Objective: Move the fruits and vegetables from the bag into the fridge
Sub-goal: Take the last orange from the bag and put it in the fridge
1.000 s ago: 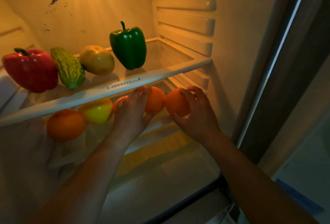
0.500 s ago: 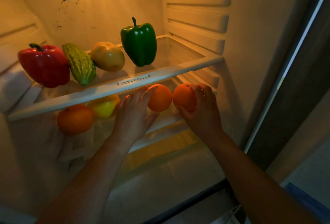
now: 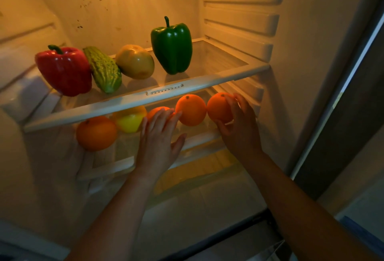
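Note:
Inside the lit fridge, the upper glass shelf (image 3: 218, 73) carries a red pepper (image 3: 64, 71), a bumpy green gourd (image 3: 104, 69), a yellowish fruit (image 3: 135, 62) and a green pepper (image 3: 171, 46). On the lower shelf lie an orange (image 3: 95, 134) at the left, a yellow fruit (image 3: 128, 120), an orange (image 3: 155, 111) partly hidden behind my fingers, and a middle orange (image 3: 191, 110). My left hand (image 3: 159, 144) is open, fingers spread, fingertips by the middle orange. My right hand (image 3: 239, 131) cups the rightmost orange (image 3: 219, 106).
Ribbed shelf rails (image 3: 239, 21) line the fridge's right wall. Below the lower shelf is a pale drawer cover (image 3: 187, 198). The dark fridge door edge (image 3: 342, 115) stands at the right. A bit of a bag (image 3: 270, 254) shows at the bottom.
My left hand has let go of the middle orange and drawn back slightly with fingers spread. My right hand stays on the rightmost orange. The camera moved closer.

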